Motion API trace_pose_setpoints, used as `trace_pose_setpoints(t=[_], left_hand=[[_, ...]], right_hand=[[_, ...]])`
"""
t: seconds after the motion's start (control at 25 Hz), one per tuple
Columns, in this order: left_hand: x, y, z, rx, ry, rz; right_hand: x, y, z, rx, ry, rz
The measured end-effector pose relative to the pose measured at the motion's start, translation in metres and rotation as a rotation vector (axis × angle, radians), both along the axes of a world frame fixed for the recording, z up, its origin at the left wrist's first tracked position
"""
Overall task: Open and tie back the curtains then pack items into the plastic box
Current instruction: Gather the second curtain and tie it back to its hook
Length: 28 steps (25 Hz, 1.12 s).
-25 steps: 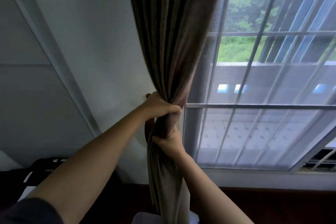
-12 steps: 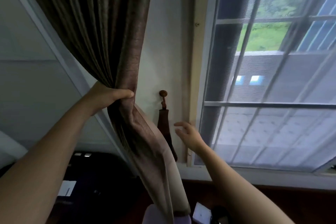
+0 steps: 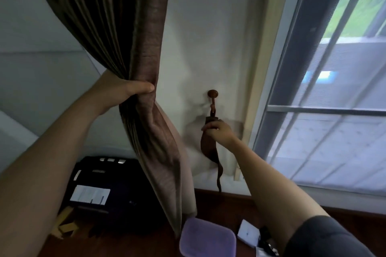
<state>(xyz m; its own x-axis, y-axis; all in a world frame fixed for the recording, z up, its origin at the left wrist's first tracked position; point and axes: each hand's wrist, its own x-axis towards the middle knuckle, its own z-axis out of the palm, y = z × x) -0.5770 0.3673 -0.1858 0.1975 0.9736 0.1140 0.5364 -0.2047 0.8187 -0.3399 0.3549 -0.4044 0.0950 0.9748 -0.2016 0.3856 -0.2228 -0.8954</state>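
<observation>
Curtain (image 3: 125, 37), brown, pleated: we grip its gather in our left hand (image 3: 123, 89), fingers and thumb wrapped round it. The frame cuts off its top.
Tieback (image 3: 208, 148), dark brown: it hangs from a round wall knob (image 3: 212, 94) near the window frame (image 3: 261, 69). Our right hand (image 3: 217, 131) curls round its upper end; the fingers are blurred.
Plastic box (image 3: 207, 240), purple lid: on the floor, cut off below, contents hidden.
Black case (image 3: 108, 190): partly behind the curtain.
</observation>
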Motion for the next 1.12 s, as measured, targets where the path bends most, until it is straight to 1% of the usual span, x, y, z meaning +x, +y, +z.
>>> trace_pose_setpoints(t=[0.16,0.24,0.32,0.4,0.52,0.6,0.68,0.84,0.92,1.0,1.12], left_hand=[[-0.003,-0.002,0.000,-0.025,-0.016,-0.004],[0.001,-0.004,-0.002,-0.029,-0.012,-0.005],[0.012,-0.008,-0.004,-0.029,-0.008,0.003],[0.028,-0.015,-0.010,-0.037,-0.024,-0.010],[0.060,-0.025,-0.022,-0.054,-0.061,-0.042],[0.089,-0.034,-0.032,-0.091,-0.043,-0.071],[0.122,-0.041,-0.041,-0.095,-0.043,-0.097],[0.175,-0.058,-0.049,-0.082,-0.032,-0.090],[0.195,-0.062,-0.051,-0.072,-0.015,-0.094],[0.212,-0.066,-0.050,-0.063,0.008,-0.071],[0.230,-0.070,-0.045,-0.082,0.019,-0.015]], right_hand=[[0.029,-0.034,0.005,0.015,0.027,0.065],[0.054,-0.049,0.015,0.030,0.028,0.016],[0.084,-0.065,0.031,0.048,-0.002,-0.087],[0.109,-0.081,0.047,0.036,-0.134,-0.093],[0.142,-0.101,0.064,-0.035,-0.538,0.025],[0.153,-0.112,0.073,-0.041,-0.682,0.030],[0.158,-0.121,0.081,0.000,-0.704,-0.037],[0.149,-0.129,0.103,0.140,-0.644,-0.129],[0.144,-0.131,0.114,0.181,-0.693,-0.127],[0.138,-0.136,0.121,0.179,-0.742,-0.114],[0.118,-0.148,0.115,0.162,-0.793,-0.171]])
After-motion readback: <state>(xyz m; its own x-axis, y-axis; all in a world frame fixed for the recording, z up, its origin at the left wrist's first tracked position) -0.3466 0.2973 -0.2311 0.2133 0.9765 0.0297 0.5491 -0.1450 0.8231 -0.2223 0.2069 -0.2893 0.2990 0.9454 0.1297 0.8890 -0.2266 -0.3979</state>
